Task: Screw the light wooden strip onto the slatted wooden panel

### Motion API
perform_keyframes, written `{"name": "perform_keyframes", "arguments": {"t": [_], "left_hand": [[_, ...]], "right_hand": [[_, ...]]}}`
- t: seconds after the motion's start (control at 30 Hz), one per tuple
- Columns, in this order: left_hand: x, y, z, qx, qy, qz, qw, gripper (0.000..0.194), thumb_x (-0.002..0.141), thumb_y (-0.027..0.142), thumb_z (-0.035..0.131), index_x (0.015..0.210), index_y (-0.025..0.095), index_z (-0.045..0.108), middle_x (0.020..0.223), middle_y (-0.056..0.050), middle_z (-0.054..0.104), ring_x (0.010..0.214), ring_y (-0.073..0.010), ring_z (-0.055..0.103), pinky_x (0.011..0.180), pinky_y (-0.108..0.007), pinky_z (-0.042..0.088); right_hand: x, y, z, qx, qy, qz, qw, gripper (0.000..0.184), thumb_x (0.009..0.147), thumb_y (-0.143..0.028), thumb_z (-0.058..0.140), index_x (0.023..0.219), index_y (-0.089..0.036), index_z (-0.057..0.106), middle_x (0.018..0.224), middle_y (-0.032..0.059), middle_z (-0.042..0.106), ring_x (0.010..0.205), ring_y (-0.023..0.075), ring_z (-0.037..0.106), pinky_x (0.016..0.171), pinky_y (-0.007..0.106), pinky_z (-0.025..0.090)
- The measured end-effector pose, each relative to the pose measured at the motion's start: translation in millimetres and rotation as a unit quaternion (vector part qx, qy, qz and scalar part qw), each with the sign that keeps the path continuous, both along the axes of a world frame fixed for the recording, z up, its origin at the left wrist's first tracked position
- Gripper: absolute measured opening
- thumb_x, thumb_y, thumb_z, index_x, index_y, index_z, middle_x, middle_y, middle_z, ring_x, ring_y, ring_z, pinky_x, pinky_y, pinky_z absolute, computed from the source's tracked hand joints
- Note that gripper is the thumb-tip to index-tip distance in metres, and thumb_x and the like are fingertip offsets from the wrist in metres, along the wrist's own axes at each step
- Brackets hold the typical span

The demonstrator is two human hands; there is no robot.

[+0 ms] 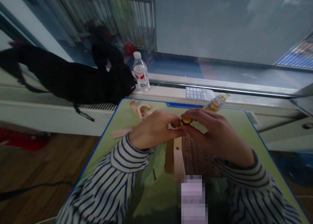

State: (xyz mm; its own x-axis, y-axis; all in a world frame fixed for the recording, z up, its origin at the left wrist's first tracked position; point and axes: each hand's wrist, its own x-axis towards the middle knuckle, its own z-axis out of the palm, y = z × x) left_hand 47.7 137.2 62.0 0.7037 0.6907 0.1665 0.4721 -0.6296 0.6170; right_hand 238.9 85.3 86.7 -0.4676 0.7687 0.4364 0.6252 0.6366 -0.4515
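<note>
Where our right hand (216,131) meets our left hand (155,127) above the table (244,129), we see a small yellow and black piece (186,121) between the fingertips. We have the right thumb and fingers pinched on it; our left thumb and forefinger are bent close against its near side, though we cannot tell whether they grip it too. Striped sleeves (102,181) cover both our wrists.

Just below the hands we have a wooden strip (179,157) with a hole, lying along ridged cardboard (198,157). A screw (154,174) lies to the left of these. Beyond our left wrist are a curved wooden piece (143,111) and, nearer us, a flat slat (121,133), partly behind the hand. Past our right knuckles shows a clear, yellow-tinted object (216,103), partly hidden.

Farther out, on the sill, we see a bottle (141,75) beside a black bag (85,83), and a gridded card (195,93).
</note>
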Motion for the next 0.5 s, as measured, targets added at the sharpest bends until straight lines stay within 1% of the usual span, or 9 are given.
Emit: {"name": "perform_keyframes", "arguments": {"t": [0.1,0.2,0.33,0.5], "left_hand": [[0.5,0.3,-0.8,-0.012,-0.002,-0.011,1.000,0.015,0.084,0.032,0.062,0.082,0.019,0.068,0.075,0.001,0.068,0.074,-0.0135,0.063,0.066,-0.025,0.038],[-0.5,0.2,0.2,0.002,0.001,-0.024,1.000,0.017,0.087,0.031,0.058,0.081,0.018,0.067,0.071,0.001,0.066,0.069,-0.0126,0.061,0.064,-0.024,0.037],[-1.6,0.2,2.8,0.015,0.007,-0.044,0.999,0.020,0.089,0.031,0.055,0.080,0.016,0.067,0.069,0.001,0.064,0.067,-0.0120,0.059,0.062,-0.024,0.036],[0.5,2.2,2.9,0.009,-0.012,-0.052,0.999,0.016,0.087,0.025,0.057,0.074,0.015,0.063,0.067,0.002,0.060,0.066,-0.0105,0.057,0.060,-0.022,0.035]], "right_hand": [[0.9,-0.6,-1.3,-0.007,0.013,0.003,1.000,0.014,0.090,-0.024,0.056,0.103,-0.019,0.058,0.102,0.0027,0.067,0.093,0.0131,0.062,0.082,0.026,0.049],[0.8,0.5,-3.6,-0.010,0.018,0.004,1.000,0.014,0.090,-0.024,0.056,0.104,-0.020,0.058,0.102,0.0025,0.067,0.094,0.0137,0.062,0.083,0.027,0.049],[0.7,3.7,-5.6,-0.010,0.024,0.007,1.000,0.014,0.090,-0.025,0.057,0.103,-0.020,0.057,0.100,0.0021,0.067,0.093,0.0127,0.062,0.082,0.026,0.048],[2.2,6.3,-6.3,-0.010,0.022,-0.001,1.000,0.013,0.089,-0.025,0.058,0.101,-0.019,0.056,0.097,0.0017,0.066,0.091,0.0115,0.061,0.081,0.024,0.047]]}}
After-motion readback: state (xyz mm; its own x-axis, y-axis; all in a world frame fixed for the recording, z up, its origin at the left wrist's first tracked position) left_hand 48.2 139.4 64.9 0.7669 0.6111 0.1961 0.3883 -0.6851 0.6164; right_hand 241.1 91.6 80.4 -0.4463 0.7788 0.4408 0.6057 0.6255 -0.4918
